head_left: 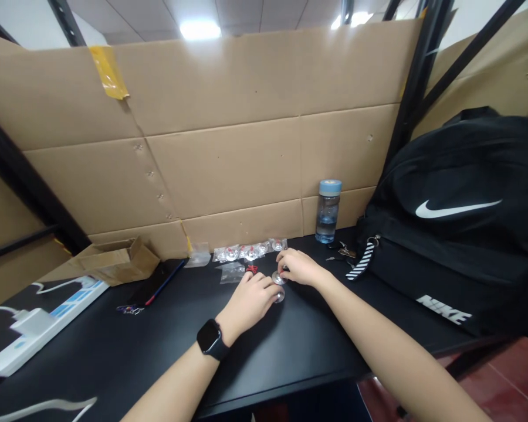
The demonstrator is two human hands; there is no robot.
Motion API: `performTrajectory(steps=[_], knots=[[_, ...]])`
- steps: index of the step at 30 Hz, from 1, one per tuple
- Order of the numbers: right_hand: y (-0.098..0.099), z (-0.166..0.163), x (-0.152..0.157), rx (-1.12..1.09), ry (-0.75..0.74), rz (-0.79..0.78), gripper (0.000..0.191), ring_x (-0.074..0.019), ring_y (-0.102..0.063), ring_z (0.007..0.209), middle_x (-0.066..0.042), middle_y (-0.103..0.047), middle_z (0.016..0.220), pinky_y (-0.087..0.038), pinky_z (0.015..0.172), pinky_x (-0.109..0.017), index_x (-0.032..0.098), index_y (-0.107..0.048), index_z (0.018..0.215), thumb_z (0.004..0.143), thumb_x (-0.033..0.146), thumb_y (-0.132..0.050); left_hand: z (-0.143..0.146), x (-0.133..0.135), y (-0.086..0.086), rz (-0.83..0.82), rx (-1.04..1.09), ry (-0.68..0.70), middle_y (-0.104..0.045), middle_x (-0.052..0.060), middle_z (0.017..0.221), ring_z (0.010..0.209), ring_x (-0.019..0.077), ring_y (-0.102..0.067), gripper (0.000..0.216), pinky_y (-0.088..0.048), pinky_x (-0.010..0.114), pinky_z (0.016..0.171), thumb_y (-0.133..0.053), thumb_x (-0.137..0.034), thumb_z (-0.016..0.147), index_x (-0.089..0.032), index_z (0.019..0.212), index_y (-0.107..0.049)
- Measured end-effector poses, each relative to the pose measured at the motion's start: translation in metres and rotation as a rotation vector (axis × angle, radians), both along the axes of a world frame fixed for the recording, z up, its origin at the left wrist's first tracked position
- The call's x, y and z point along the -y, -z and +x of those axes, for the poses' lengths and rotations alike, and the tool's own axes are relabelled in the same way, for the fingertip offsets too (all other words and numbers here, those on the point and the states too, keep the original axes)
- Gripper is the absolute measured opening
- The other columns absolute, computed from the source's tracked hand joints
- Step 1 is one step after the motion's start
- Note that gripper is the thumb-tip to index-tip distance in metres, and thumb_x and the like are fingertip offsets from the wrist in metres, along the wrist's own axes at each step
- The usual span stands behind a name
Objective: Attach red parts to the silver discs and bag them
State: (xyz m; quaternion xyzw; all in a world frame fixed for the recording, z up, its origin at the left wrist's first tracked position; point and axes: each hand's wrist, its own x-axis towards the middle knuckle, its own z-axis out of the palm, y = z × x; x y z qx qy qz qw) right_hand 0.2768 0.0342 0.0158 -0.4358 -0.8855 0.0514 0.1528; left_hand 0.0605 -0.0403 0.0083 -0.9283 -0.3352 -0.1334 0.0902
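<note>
My left hand, with a black watch on its wrist, is closed with its fingertips on a small clear round disc near the middle of the table. Just behind it, my right hand pinches a second clear disc, which looks like a suction cup. The two discs are close together, and fingers cover part of each. Beyond my left fingers lies a small red bundle beside a clear plastic bag. Several bagged clear discs with red bits form a row along the cardboard wall.
A blue-capped bottle and keys sit back right, by a large black backpack. At left are an open cardboard box, a dark pouch and a white power strip. Cardboard walls the table's back.
</note>
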Motion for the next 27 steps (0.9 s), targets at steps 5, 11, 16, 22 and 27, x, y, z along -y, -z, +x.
performTrajectory(steps=[5, 11, 16, 22, 27], knots=[[-0.001, -0.004, 0.003, 0.014, 0.009, -0.005, 0.009, -0.0257, -0.065, 0.106, -0.007, -0.072, 0.112, -0.050, 0.089, -0.034, 0.021, -0.077, 0.084, 0.083, 0.016, -0.071, 0.004, -0.003, 0.012, 0.177, -0.038, -0.086, -0.069, 0.005, 0.114, 0.112, 0.0249, -0.056, 0.027, -0.037, 0.044, 0.093, -0.049, -0.018, 0.102, -0.027, 0.121, -0.065], [0.005, -0.006, 0.001, -0.006, -0.009, 0.016, 0.011, -0.0266, -0.065, 0.105, -0.010, -0.072, 0.110, -0.050, 0.090, -0.034, 0.019, -0.076, 0.084, 0.084, 0.014, -0.067, 0.001, -0.009, 0.014, 0.282, -0.075, -0.093, -0.063, 0.005, 0.127, 0.128, 0.0300, -0.047, 0.012, -0.036, 0.046, 0.098, -0.059, -0.023, 0.099, -0.024, 0.099, -0.071], [0.011, -0.004, -0.001, -0.056, -0.067, 0.006, 0.010, -0.0277, -0.064, 0.108, -0.012, -0.070, 0.117, -0.050, 0.095, -0.037, 0.018, -0.073, 0.081, 0.083, 0.012, -0.066, -0.002, -0.014, 0.012, 0.229, 0.001, -0.076, -0.065, 0.006, 0.121, 0.122, 0.0273, -0.051, 0.011, -0.038, 0.044, 0.093, -0.058, -0.025, 0.099, -0.023, 0.098, -0.069], [0.007, -0.005, -0.007, -0.401, -0.102, 0.024, 0.010, -0.0259, -0.058, 0.123, -0.012, -0.065, 0.124, -0.043, 0.107, -0.044, 0.018, -0.069, 0.084, 0.091, 0.016, -0.062, -0.022, -0.025, 0.004, 0.126, 0.315, -0.285, -0.063, 0.007, 0.123, 0.118, 0.0258, -0.052, 0.017, -0.037, 0.044, 0.095, -0.049, -0.027, 0.102, -0.023, 0.097, -0.065], [-0.002, -0.020, 0.003, -0.720, -0.069, -0.100, 0.011, -0.0220, -0.064, 0.110, -0.011, -0.064, 0.123, -0.052, 0.086, -0.034, 0.017, -0.068, 0.084, 0.091, 0.025, -0.063, -0.037, -0.032, -0.001, 0.084, 0.529, -0.398, -0.060, 0.009, 0.125, 0.118, 0.0266, -0.052, 0.019, -0.038, 0.044, 0.094, -0.049, -0.034, 0.102, -0.024, 0.099, -0.065]])
